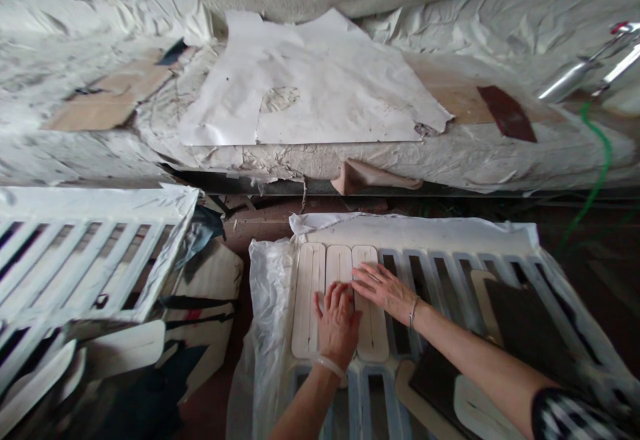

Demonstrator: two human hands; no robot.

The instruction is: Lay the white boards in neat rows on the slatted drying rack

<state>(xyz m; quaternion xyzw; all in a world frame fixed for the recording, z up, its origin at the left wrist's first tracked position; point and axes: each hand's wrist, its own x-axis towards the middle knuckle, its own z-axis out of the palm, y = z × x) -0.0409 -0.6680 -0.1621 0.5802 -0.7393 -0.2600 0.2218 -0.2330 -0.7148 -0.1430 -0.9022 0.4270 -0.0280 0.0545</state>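
Observation:
Three long off-white pieces with rounded corners lie side by side on a pale slatted rack, each with a thin line down its middle: a left piece (307, 307), a middle piece (339, 261) and a right piece (373, 333). My left hand (339, 327) rests on the middle piece, its fingers slightly bent and apart, gripping nothing. Across the upper part of the right piece lies my right hand (385, 291), fingers stretched out toward the middle piece. The slatted rack (403, 257) shows open slots right of the pieces. My hands cover parts of the middle and right pieces.
Beyond the rack runs a covered bench with a white sheet (320, 87) and a dark red scrap (506, 113). A spray gun (570, 80) and green hose (603, 160) are at right. Another slatted rack (100, 273) stands left. Dark boards (525, 320) lie on the near rack.

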